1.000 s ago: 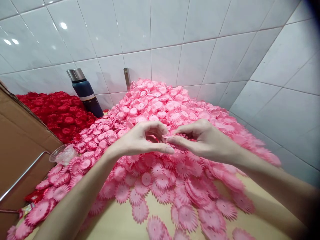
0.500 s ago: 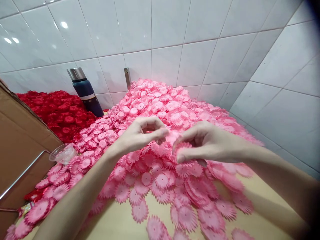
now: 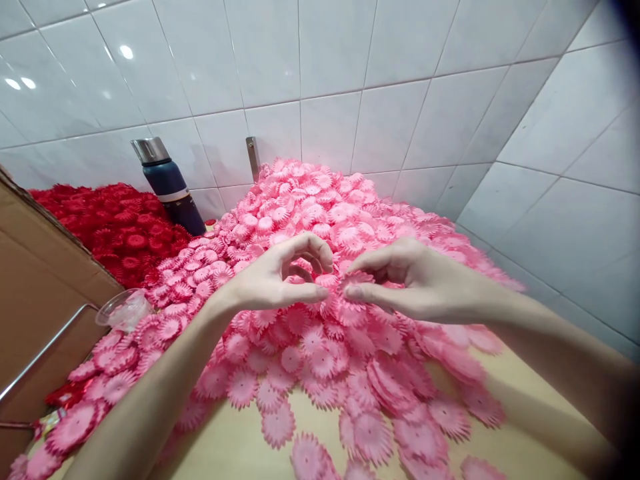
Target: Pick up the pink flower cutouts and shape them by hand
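Note:
My right hand [image 3: 415, 283] pinches a pink fringed disc [image 3: 359, 279], a flower-like piece with a toothed edge, between thumb and fingertips. Facing it from the left, my left hand [image 3: 280, 273] has its fingers curved and its thumb apart from them, with nothing visible in the gap. Both hands are over a large heap of similar pink discs [image 3: 315, 193]. Several loose discs [image 3: 373, 437] lie flat or overlapping in front, below my hands.
A pale yellow table [image 3: 240, 447] bears the heap, against a tiled wall [image 3: 330, 47]. Behind on the left are red discs [image 3: 125, 227] and a dark blue bottle [image 3: 173, 183]. A cardboard box [image 3: 45, 287] and a clear plastic cup [image 3: 123, 309] are at the left.
My left thumb and fingers have parted from a near pinch. The pink disc in my right hand has risen slightly and is still held.

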Demonstrator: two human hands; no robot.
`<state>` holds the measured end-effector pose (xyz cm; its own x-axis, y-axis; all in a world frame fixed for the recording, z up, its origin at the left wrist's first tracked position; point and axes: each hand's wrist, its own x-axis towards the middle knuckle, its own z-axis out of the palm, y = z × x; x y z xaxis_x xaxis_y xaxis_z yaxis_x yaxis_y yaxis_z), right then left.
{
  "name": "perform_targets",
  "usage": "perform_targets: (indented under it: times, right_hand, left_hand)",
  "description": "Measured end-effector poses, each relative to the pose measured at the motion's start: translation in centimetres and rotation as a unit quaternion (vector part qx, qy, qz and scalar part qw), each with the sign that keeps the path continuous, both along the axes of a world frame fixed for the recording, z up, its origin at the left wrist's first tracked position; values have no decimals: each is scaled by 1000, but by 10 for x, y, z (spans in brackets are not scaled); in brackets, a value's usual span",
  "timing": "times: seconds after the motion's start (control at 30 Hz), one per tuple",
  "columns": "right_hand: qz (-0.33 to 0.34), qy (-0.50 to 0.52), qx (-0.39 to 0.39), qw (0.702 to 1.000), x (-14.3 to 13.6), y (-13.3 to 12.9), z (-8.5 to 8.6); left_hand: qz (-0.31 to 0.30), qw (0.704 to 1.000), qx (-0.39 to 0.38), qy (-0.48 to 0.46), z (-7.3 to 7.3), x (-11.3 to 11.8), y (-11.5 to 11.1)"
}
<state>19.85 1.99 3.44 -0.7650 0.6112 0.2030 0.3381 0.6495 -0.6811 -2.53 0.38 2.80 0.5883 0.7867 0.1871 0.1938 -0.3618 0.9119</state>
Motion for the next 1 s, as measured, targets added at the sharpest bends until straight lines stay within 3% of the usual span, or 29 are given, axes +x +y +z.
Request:
perform_targets:
  times: [0.3, 0.6, 0.73, 0.9, 1.0]
  right_hand:
    - [-25, 103, 40, 994, -12, -7, -10]
    - [-1, 82, -77, 994, -7, 1, -16]
    - [22, 68, -102, 992, 0, 3, -9]
    - [103, -71, -95, 988, 3, -2, -2]
    - [133, -77, -78, 985, 0, -5, -1]
  left_hand:
    - [-3, 1000, -2, 2, 4, 9, -8]
    - [1, 999, -8, 38, 8, 9, -8]
    - [50, 999, -6, 9, 6, 9, -5]
    - [172, 979, -30, -101, 1, 5, 4]
    - [178, 983, -32, -20, 0, 0, 6]
